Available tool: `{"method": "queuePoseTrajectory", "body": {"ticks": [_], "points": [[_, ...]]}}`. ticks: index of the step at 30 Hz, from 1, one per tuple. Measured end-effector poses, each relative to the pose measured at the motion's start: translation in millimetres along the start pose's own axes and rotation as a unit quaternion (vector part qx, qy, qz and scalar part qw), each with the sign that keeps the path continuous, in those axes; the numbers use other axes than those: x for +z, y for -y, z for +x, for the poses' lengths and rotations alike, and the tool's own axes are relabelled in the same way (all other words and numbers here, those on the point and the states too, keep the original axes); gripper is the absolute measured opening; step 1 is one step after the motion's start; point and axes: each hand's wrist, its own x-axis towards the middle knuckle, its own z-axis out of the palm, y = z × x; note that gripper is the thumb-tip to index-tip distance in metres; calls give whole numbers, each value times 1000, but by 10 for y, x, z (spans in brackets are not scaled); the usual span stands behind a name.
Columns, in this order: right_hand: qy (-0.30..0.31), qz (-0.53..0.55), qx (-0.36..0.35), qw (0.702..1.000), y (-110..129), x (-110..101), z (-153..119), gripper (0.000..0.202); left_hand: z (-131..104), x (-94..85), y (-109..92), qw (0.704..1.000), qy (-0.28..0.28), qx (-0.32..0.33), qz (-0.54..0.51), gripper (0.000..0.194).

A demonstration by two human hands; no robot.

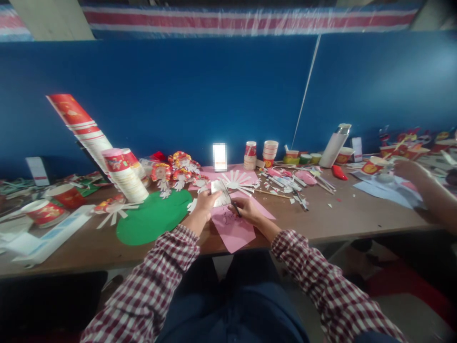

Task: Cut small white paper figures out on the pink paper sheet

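My left hand (203, 209) pinches the left edge of a small white piece of paper (220, 194). In my right hand (248, 210) is a pair of dark scissors (234, 206), its blades at the right side of the white paper. Both hands are above a pink sheet (233, 236) with dark drawn lines. Just behind them lies a white paper cup cut into spread strips (236, 180). A green rounded sheet (153, 224) is left of my left hand.
Stacked red and white cups (124, 176) lean at the left, near paper figures with red-yellow trim (180, 164). Brushes and scraps (285, 181) are right of centre, before a white bottle (333, 147). Another person's arm (421, 183) reaches in at the far right.
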Motion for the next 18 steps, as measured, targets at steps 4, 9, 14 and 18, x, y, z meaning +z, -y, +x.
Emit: {"method": "queuePoseTrajectory", "body": {"ticks": [4, 9, 14, 18], "points": [[-1, -8, -3, 1000, -20, 0, 10, 52, 8, -7, 5, 1000, 1, -2, -2, 30], [-6, -23, -11, 1000, -51, 0, 27, 48, 32, -32, 25, 1000, 7, -4, 1, 28], [-3, -31, -10, 999, -48, -1, 26, 45, 51, -71, 30, 1000, 14, -2, 4, 31], [-4, -33, -8, 999, -42, -3, 18, 44, 53, -92, 24, 1000, 17, -3, 6, 33]]}}
